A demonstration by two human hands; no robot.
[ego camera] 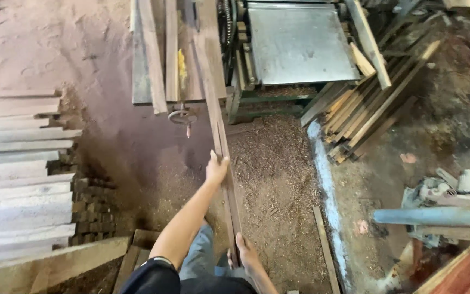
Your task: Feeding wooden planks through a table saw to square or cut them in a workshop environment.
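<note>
Nearest the camera, the right hand (247, 253) is closed around the near end of a long narrow plank (221, 142), its fingers wrapped under the edge. Farther along, the left hand (216, 167) is laid on the plank's left edge with the fingers curled over it, the arm stretched out. The plank is held above a sawdust-covered floor (278, 169) and runs away from the person, its far end resting on a stack of boards (175, 54) beside a planing machine (297, 43) with a flat metal bed.

A slip could be judged likely if the grip at the near end is loosened, since the plank is long and supported only at its ends (some sag or twist would be expected). The plank's far end could catch on the stacked boards and be skewed. Loose offcuts (365, 109) piled to the right and a strip (326, 247) lying on the floor could be tripped over. Splinters are a risk to bare fingers.
</note>
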